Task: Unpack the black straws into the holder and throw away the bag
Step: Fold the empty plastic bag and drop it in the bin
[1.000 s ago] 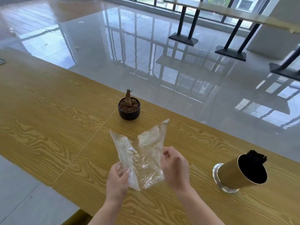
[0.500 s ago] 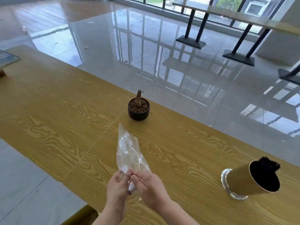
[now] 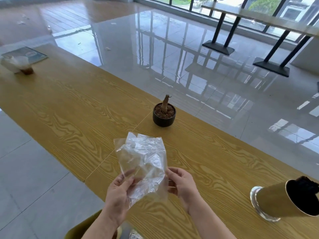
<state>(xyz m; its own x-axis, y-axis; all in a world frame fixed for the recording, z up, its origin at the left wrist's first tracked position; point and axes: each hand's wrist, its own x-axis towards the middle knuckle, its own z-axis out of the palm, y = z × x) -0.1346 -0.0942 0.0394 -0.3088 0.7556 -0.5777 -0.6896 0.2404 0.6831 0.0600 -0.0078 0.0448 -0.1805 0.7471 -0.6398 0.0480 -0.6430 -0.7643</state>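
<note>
holding the clear plastic bag (image 3: 143, 161) up over the near edge of the wooden table (image 3: 69, 104), the person is clamping it from both sides: the left hand (image 3: 117, 195) is gripping the lower left of the film with thumb and fingers curled round it, and the right hand (image 3: 184, 185) is pinching the right edge. the bag is looking empty, thin and crinkled, catching pale glare along its creases, its open top splaying upward in loose points; being so limp, it probably needs both hands to gather it. the black straws (image 3: 305, 183) are already sitting in the holder (image 3: 272, 200), a smooth gold cylinder on a clear glassy base standing well off to the right, their dark ends bunching at the far side of its rim. judging from that, the unpacking is done and the bag is being readied for throwing away, though no bin is showing in view. a small dark round pot (image 3: 164, 119) with a bare woody stump is standing beyond the bag, apart from it, on the yellow grained tabletop.
</note>
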